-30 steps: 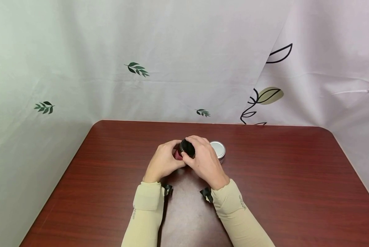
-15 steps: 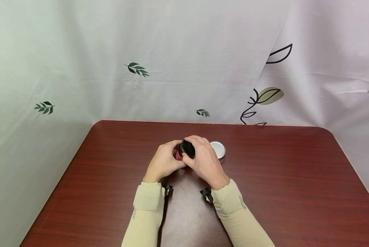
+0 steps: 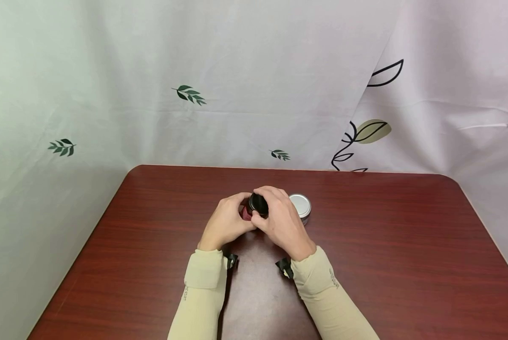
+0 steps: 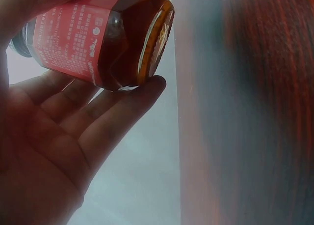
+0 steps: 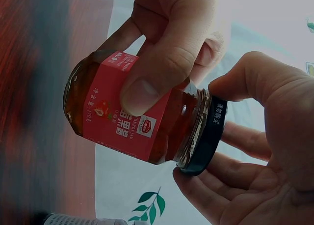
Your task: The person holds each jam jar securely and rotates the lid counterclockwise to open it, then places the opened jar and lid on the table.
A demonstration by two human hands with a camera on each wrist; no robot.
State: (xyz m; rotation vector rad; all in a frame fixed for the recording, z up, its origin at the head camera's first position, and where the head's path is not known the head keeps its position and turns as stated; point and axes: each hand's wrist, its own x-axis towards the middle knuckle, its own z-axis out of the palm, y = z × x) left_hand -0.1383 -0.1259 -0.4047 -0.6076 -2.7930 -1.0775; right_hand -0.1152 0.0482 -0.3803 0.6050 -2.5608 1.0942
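In the right wrist view, a glass strawberry jam jar point(image 5: 169, 144) with a pink-red label and amber-red contents shows at a tilt. My left hand point(image 3: 226, 222) grips its body, the thumb pressed across the label. My right hand point(image 3: 281, 219) holds the black lid point(image 5: 208, 139) by its rim, between thumb and fingers. The lid sits on the jar's mouth. From the head, most of the jar is hidden behind both hands; the dark lid and a bit of red label show between them. In the left wrist view, fingers run beneath the jar point(image 4: 122, 43) toward its base.
Just right of my right hand stands a round tin point(image 3: 300, 206) with a pale silver top, partly covered by that hand. The reddish-brown wooden table point(image 3: 398, 255) reaches back to a white curtain point(image 3: 245, 85) with leaf prints. Black straps point(image 3: 284, 268) hang by the wrists.
Both hands keep their grip on the jar and lid. The right thumb and fingers shift very slightly at the lid; the tin stays where it was.
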